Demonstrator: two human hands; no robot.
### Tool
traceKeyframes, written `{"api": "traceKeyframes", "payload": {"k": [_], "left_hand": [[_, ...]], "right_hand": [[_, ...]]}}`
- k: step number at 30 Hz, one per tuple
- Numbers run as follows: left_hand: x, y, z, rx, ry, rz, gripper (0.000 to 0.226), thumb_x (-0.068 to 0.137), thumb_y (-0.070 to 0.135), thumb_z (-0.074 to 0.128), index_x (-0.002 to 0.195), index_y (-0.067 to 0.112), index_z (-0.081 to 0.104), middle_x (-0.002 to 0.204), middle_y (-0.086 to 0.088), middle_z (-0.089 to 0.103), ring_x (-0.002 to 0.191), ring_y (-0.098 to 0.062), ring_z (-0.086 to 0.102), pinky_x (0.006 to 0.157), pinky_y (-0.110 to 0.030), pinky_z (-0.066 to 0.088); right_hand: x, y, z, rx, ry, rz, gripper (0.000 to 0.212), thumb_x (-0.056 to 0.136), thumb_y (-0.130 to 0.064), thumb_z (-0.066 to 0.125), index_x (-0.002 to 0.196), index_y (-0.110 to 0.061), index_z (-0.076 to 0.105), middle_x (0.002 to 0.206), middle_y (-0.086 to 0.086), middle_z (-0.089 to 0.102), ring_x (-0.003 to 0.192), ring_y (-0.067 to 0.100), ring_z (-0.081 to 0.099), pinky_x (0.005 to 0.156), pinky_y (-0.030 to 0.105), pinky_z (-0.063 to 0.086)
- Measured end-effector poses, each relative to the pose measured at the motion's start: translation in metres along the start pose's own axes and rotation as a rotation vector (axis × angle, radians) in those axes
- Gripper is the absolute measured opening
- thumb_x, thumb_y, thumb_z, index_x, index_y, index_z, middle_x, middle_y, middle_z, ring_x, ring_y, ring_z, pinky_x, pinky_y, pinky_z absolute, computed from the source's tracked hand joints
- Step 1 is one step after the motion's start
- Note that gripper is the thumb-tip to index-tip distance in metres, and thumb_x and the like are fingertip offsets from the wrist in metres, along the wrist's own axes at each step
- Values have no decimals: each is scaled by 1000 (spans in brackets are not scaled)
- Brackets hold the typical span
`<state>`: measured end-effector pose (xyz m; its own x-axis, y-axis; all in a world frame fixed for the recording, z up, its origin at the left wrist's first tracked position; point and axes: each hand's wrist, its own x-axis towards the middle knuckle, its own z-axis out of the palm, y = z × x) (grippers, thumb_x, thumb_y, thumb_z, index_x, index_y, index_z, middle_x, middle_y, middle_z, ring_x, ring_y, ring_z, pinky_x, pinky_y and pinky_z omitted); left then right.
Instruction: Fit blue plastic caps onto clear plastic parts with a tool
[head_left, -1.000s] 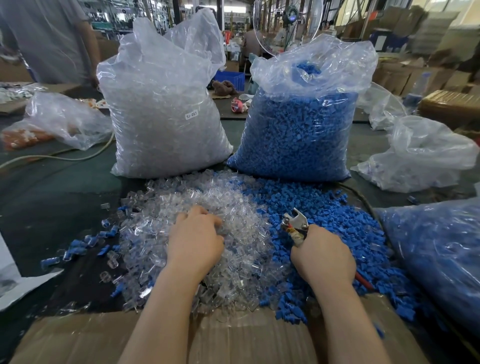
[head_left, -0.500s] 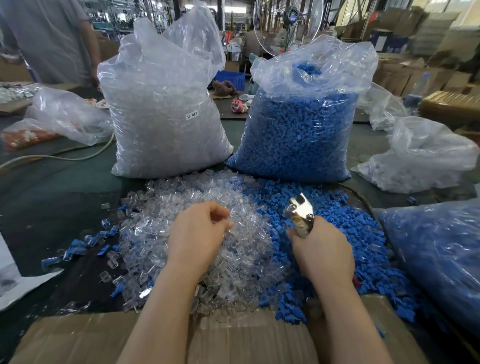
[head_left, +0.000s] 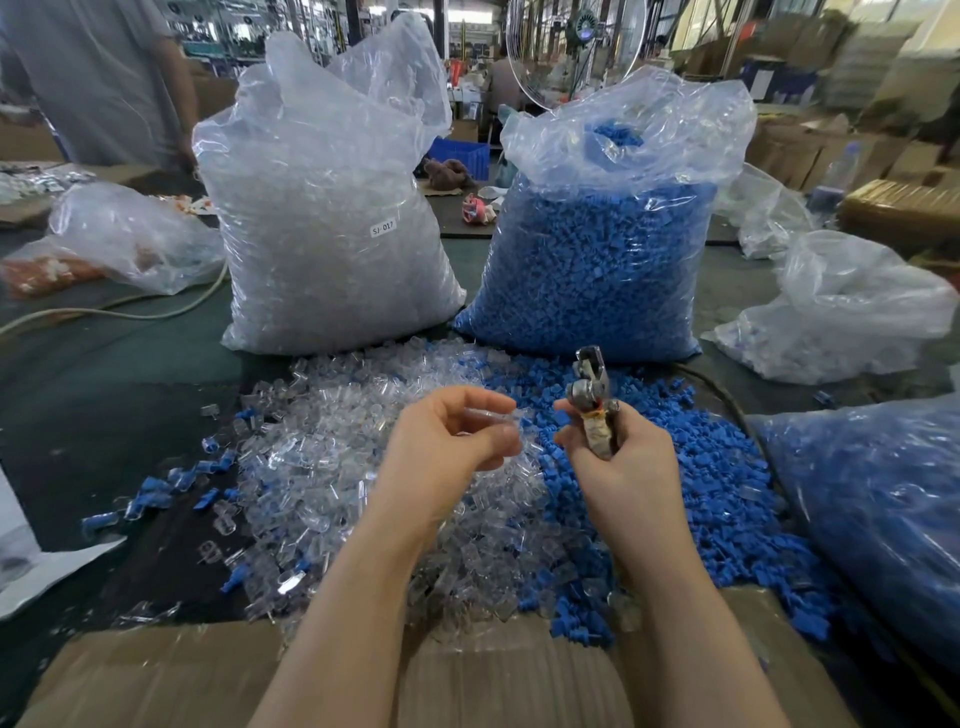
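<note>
A heap of loose clear plastic parts (head_left: 332, 467) lies in front of me, with a heap of blue caps (head_left: 691, 467) to its right. My left hand (head_left: 447, 441) is raised above the clear heap and pinches one clear part (head_left: 493, 417) between thumb and fingers. My right hand (head_left: 623, 457) grips a metal plier-like tool (head_left: 589, 395), its jaws pointing up and away. A blue cap (head_left: 562, 418) sits at my right fingertips, close to the clear part. The two hands are a small gap apart.
A tall bag of clear parts (head_left: 332, 234) and a tall bag of blue caps (head_left: 597, 249) stand behind the heaps. More bags lie at right (head_left: 841, 322), (head_left: 883, 509) and left (head_left: 124, 234). Cardboard (head_left: 493, 675) lies at the near edge. A person (head_left: 98, 78) stands at far left.
My left hand has lifted off the clear heap with one clear part. My right hand has risen from the blue heap and turned the tool upright, closer to the left hand.
</note>
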<state>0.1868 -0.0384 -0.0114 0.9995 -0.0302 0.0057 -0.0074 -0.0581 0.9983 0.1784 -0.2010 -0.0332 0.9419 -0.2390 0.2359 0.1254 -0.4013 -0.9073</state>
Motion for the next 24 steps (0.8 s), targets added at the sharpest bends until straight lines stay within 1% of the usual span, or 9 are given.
{"api": "traceKeyframes", "payload": {"k": [1,3,6,8,12,15,18,21,24], "left_hand": [[0,0,1,-8,-6,-2,18,83,3,75,94,17,71,79,0,76,76,-10,74,66,-17,57],[0,0,3,-31,-2,-16,16,82,4,76,93,16,72,79,-1,77,77,-12,74,67,-19,58],[0,0,5,-90,-7,-44,20,76,5,81,92,15,75,82,-2,77,79,-13,74,68,-18,56],[0,1,5,-115,-17,-49,24,72,5,83,93,16,76,86,-1,78,81,-12,74,69,-17,55],[-1,2,6,-123,-10,-48,12,82,18,76,93,13,74,82,-2,78,78,-14,75,66,-17,57],[-3,2,11,-116,18,-52,12,86,24,73,87,12,74,79,-1,77,74,-13,75,63,-17,56],[-3,2,17,-172,30,-68,6,87,15,73,88,9,71,78,-5,77,69,-13,74,59,-18,56],[-4,2,21,-231,12,-95,2,87,8,72,88,7,71,78,-8,77,68,-13,73,58,-19,56],[-3,2,22,-257,28,-115,1,86,7,73,86,7,72,77,-8,76,68,-14,73,58,-19,55]], "right_hand": [[0,-1,1,26,-11,4,14,88,-15,67,85,-29,69,77,-3,70,70,14,62,65,34,51],[-1,-2,2,66,-27,6,15,88,-15,68,86,-30,67,80,-7,70,75,11,64,69,28,51],[-2,-5,2,132,-33,-17,15,88,-15,69,89,-29,66,81,-17,68,72,1,62,61,10,46],[-2,-7,1,196,-38,-33,17,88,-11,70,89,-28,65,79,-20,67,69,-4,61,62,7,45],[-4,-11,0,274,-51,-39,18,87,-8,71,89,-24,66,77,-19,68,70,-4,61,65,8,47],[-5,-13,0,310,-60,-34,16,87,-8,72,89,-23,67,78,-13,69,70,0,62,66,12,50],[-6,-15,1,332,-70,-48,18,87,-4,71,89,-21,68,80,-9,70,75,6,66,70,16,53],[-6,-15,3,325,-76,-63,20,87,-2,69,89,-22,68,81,-10,71,76,5,67,70,15,53],[-6,-15,4,274,-81,-86,20,86,-7,72,88,-26,68,80,-13,70,74,3,66,67,14,52]]}}
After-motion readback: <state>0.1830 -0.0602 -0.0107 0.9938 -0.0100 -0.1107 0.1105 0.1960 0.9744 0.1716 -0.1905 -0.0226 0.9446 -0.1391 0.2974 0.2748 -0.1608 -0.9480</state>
